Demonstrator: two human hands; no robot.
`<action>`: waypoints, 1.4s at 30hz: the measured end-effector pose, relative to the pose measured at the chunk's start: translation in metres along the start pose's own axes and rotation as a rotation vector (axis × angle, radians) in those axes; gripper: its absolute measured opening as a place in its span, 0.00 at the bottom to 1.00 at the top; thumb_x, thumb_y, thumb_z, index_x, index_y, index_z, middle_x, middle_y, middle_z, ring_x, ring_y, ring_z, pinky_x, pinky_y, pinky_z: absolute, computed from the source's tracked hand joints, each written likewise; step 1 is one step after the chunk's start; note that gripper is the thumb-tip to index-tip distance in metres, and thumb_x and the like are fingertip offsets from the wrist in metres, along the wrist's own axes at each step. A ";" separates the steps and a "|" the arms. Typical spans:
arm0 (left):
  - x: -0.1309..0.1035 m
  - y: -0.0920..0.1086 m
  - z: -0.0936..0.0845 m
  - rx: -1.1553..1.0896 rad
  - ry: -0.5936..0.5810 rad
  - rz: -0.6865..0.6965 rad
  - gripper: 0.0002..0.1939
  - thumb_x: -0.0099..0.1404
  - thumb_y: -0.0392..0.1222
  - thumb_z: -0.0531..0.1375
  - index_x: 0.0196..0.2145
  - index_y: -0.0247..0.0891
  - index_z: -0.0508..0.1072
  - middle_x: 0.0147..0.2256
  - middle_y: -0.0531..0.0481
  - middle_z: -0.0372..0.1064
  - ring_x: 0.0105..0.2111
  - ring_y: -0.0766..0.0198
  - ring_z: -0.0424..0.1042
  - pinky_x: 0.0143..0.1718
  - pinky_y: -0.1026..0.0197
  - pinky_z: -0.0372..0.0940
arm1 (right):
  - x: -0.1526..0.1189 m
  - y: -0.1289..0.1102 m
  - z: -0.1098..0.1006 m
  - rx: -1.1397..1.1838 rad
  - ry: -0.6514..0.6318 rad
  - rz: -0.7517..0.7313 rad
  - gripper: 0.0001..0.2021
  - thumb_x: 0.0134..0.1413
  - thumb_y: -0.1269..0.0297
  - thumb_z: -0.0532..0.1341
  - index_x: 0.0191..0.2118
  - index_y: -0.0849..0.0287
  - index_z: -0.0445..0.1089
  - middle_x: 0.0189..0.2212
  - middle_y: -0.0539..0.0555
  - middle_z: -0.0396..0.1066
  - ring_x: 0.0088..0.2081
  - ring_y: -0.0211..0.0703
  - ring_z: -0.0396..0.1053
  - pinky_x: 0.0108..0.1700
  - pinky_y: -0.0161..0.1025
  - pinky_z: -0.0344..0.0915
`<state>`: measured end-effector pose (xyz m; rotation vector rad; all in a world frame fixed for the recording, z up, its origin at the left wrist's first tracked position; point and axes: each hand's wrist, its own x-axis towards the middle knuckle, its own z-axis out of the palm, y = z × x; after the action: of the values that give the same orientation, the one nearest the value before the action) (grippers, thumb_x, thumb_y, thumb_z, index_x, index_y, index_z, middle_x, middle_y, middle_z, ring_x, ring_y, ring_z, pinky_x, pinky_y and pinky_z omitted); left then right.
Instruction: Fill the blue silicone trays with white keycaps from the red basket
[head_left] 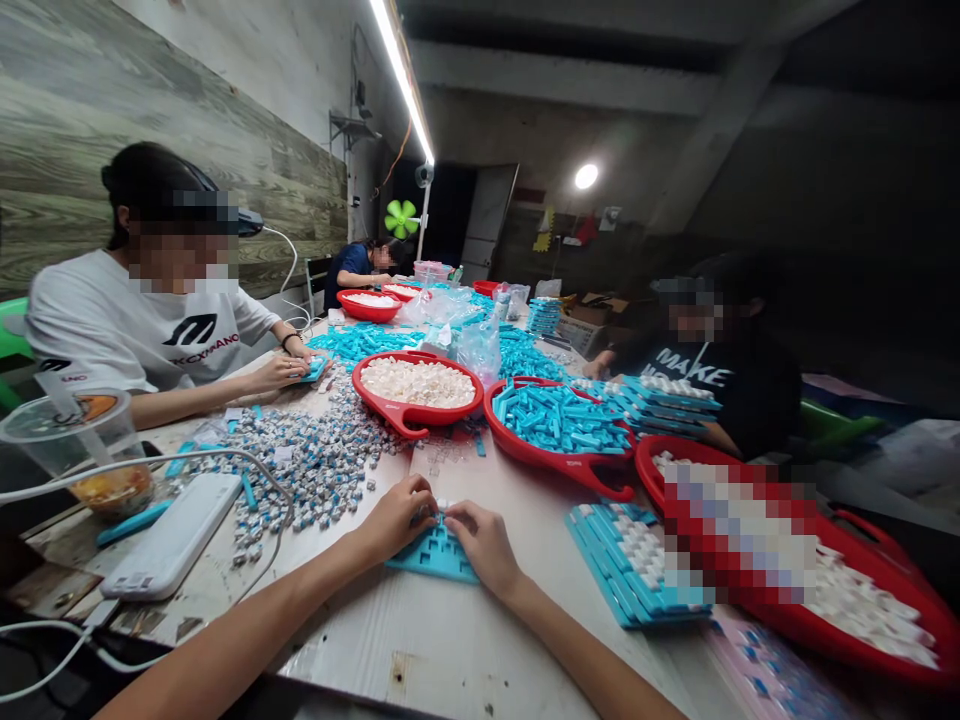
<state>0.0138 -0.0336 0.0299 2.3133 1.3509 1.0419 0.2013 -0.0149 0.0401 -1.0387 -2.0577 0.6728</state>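
Observation:
A blue plastic plate [433, 562] with square cut-outs lies on the table in front of me, a little white showing at its far edge. My left hand [397, 518] is at the plate's upper left, fingers bent and closed in a pinch over it. From the other side my right hand [486, 545] reaches the far edge, thumb and fingers pressed together. What sits between the fingertips of either hand is too small to make out. To the right, a stack of blue plates [600, 565] carries white keycap-like pieces.
Small grey-and-blue parts [300, 470] are heaped at left, near a white power bank [172, 535] with cables and a plastic cup [82, 450]. Red basins hold white pieces [420, 383], blue strips [555, 415] and more white pieces [862, 605]. Several people sit around the table.

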 end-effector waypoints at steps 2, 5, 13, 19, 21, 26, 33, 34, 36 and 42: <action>0.000 0.003 -0.002 0.033 -0.003 0.004 0.05 0.64 0.38 0.58 0.37 0.38 0.74 0.40 0.46 0.66 0.39 0.61 0.68 0.43 0.61 0.63 | 0.000 0.000 -0.002 0.003 -0.016 0.024 0.04 0.51 0.69 0.61 0.28 0.60 0.73 0.22 0.49 0.72 0.24 0.39 0.67 0.29 0.33 0.62; 0.000 0.004 -0.002 0.075 -0.017 0.013 0.05 0.63 0.39 0.59 0.36 0.39 0.75 0.39 0.46 0.67 0.39 0.60 0.68 0.43 0.60 0.62 | -0.001 -0.001 -0.003 -0.043 -0.024 -0.018 0.07 0.51 0.68 0.61 0.24 0.59 0.72 0.21 0.48 0.70 0.23 0.38 0.65 0.28 0.34 0.62; 0.002 0.004 0.003 0.078 -0.011 -0.020 0.06 0.60 0.38 0.61 0.35 0.40 0.76 0.39 0.47 0.67 0.39 0.60 0.68 0.42 0.62 0.63 | 0.000 0.000 -0.005 -0.188 -0.005 -0.074 0.06 0.50 0.69 0.63 0.24 0.58 0.72 0.25 0.51 0.69 0.27 0.40 0.67 0.33 0.36 0.64; 0.001 0.006 -0.001 0.074 -0.018 -0.006 0.06 0.57 0.36 0.61 0.35 0.40 0.75 0.38 0.49 0.67 0.38 0.62 0.68 0.42 0.63 0.62 | 0.001 0.002 -0.011 -0.153 -0.037 -0.071 0.07 0.51 0.70 0.62 0.24 0.59 0.71 0.24 0.50 0.71 0.26 0.39 0.67 0.32 0.36 0.63; 0.001 0.006 -0.002 0.069 -0.040 0.003 0.06 0.57 0.36 0.61 0.34 0.40 0.74 0.38 0.49 0.67 0.38 0.62 0.68 0.42 0.63 0.62 | 0.001 0.003 -0.012 -0.192 -0.048 -0.127 0.07 0.52 0.70 0.63 0.24 0.58 0.71 0.26 0.51 0.70 0.29 0.40 0.68 0.35 0.37 0.63; 0.001 0.006 -0.004 0.074 -0.049 0.050 0.06 0.56 0.37 0.62 0.34 0.39 0.74 0.38 0.49 0.67 0.39 0.61 0.68 0.42 0.62 0.62 | 0.000 0.006 -0.014 -0.280 -0.126 -0.208 0.06 0.54 0.68 0.62 0.27 0.58 0.71 0.27 0.51 0.68 0.30 0.40 0.68 0.35 0.36 0.63; 0.001 0.006 -0.006 0.115 -0.034 0.073 0.06 0.62 0.40 0.59 0.33 0.42 0.77 0.37 0.49 0.69 0.38 0.61 0.69 0.42 0.61 0.62 | -0.001 0.010 -0.016 -0.322 -0.282 -0.322 0.01 0.52 0.69 0.64 0.30 0.57 0.71 0.30 0.51 0.68 0.32 0.41 0.69 0.36 0.35 0.64; 0.001 0.006 -0.006 0.121 -0.034 0.074 0.06 0.63 0.41 0.59 0.33 0.43 0.77 0.37 0.49 0.69 0.37 0.61 0.69 0.42 0.61 0.62 | -0.001 0.010 -0.016 -0.317 -0.282 -0.324 0.02 0.52 0.69 0.64 0.30 0.57 0.71 0.30 0.51 0.68 0.32 0.41 0.69 0.35 0.35 0.64; 0.001 0.004 -0.006 0.133 -0.026 0.072 0.05 0.62 0.42 0.60 0.34 0.44 0.78 0.36 0.50 0.70 0.37 0.61 0.69 0.42 0.60 0.62 | -0.001 0.011 -0.016 -0.308 -0.279 -0.325 0.02 0.52 0.69 0.64 0.30 0.57 0.71 0.30 0.50 0.68 0.31 0.40 0.69 0.35 0.35 0.64; 0.001 0.003 -0.002 0.161 0.027 -0.002 0.03 0.60 0.41 0.63 0.31 0.41 0.78 0.36 0.49 0.70 0.36 0.60 0.69 0.42 0.60 0.62 | -0.001 0.012 -0.017 -0.303 -0.240 -0.373 0.03 0.55 0.70 0.62 0.31 0.58 0.69 0.30 0.50 0.67 0.31 0.39 0.68 0.34 0.35 0.64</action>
<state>0.0142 -0.0346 0.0335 2.4183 1.4985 1.0009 0.2203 -0.0077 0.0413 -0.7239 -2.5335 0.3100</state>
